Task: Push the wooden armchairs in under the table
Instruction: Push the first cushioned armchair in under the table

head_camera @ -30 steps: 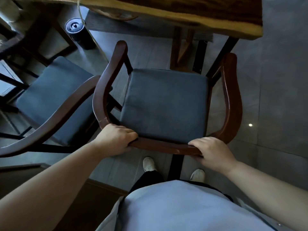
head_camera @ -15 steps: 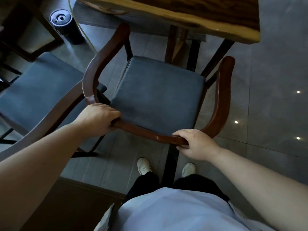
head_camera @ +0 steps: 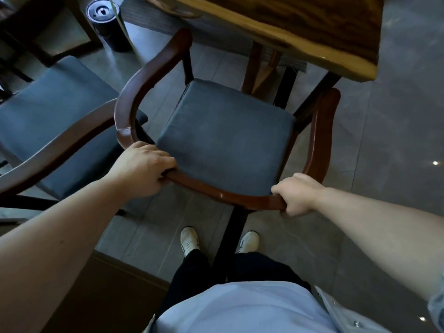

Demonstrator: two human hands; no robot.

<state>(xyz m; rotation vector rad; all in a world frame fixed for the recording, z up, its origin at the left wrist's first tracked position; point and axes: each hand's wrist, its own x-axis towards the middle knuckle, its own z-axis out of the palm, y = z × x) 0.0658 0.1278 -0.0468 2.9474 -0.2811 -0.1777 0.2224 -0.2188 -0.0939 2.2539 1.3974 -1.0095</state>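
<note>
Our left hand (head_camera: 141, 170): we wrap our fingers tight around the curved back rail of the armchair (head_camera: 225, 140), near its left corner.
Our right hand (head_camera: 296, 195): it is closed in a fist on the same rail, near the right corner.
Why two hands: we hold one hand at each side, so we think the chair will go straight and not spin.
Where the chair is: it stands on the floor (head_camera: 396, 128) right in front of us, facing the table (head_camera: 300, 32). Its blue seat is almost all out in the open. Only the front tips of the arms reach the table edge.
How far along: we think this chair is not pushed in yet.
Other chair: a second armchair (head_camera: 55, 121) sits just to the left, and its arm is very close to our chair. It looks out from the table too.
Watch out: the right arm tip is close to the table corner, so it could bump.
Can: a dark can (head_camera: 105, 22) stands on the floor, far ahead on the left.
Our feet: they are just behind the chair.
</note>
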